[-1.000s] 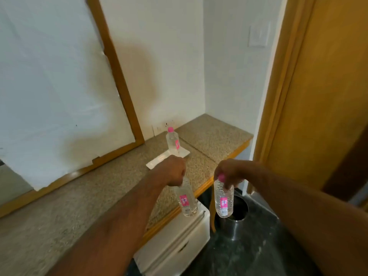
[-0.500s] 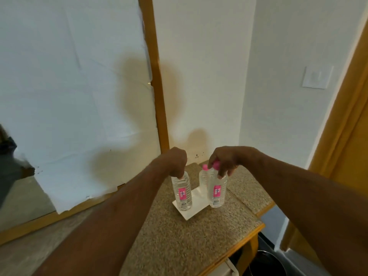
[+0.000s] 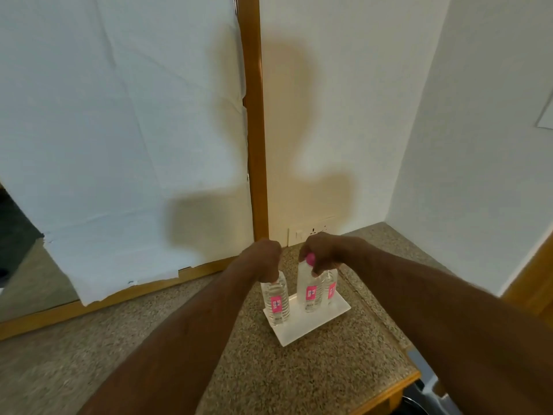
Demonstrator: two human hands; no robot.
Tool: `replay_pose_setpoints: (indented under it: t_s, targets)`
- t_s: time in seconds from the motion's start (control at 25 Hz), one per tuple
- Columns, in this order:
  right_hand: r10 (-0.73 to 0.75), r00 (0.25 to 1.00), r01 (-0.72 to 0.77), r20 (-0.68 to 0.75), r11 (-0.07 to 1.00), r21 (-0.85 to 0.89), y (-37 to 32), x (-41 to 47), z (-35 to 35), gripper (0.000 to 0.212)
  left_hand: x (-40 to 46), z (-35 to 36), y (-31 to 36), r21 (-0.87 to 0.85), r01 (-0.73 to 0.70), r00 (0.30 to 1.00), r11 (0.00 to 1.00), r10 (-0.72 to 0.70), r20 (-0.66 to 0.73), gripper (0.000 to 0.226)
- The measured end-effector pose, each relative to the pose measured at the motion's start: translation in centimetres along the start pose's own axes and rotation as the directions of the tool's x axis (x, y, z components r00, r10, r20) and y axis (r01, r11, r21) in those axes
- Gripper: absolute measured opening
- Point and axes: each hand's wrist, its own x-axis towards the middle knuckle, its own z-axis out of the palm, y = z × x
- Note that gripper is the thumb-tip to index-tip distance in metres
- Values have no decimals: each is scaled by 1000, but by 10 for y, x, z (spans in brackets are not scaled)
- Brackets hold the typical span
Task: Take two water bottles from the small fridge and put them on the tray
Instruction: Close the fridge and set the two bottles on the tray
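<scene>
While gripped, bottles [image 3: 275, 301] upright, tray [image 3: 317, 320]

Single head-worn view; I have no second camera to compare it with. I look from above and behind both forearms, facing forward and steeply down into a wall corner. The speckled surface [image 3: 299, 369] fills the lower frame, close enough for my arms to enter from 7 and 4 o'clock. The hands meet just below centre, at the white tray [image 3: 308, 324]. The wide-angle lens bows the wooden frame [image 3: 254, 115] at 12 o'clock.
</scene>
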Motion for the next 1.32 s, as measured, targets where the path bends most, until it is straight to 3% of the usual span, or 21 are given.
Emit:
replay_pose_setpoints:
  t_s: [0.4,0.64,0.8,0.96,1.32]
  targets:
    - [-177,976,190,126,977,-98,33,67,14,55,50,21,2,-95,189,982,977,-191,-3,9]
    - [-279,947,303,158,940,-156,33,85,26,53,52,38,3,12,197,976,980,-198,96,41]
    - [-283,946,304,157,943,-137,39,89,38,52,55,40,11,0,207,975,978,-206,87,38]
    - [-280,949,296,145,950,-101,46,91,43,53,60,37,18,-32,222,973,975,-219,76,8]
    - [-292,948,300,126,953,-46,51,87,45,54,60,38,25,-80,231,972,970,-226,60,17]
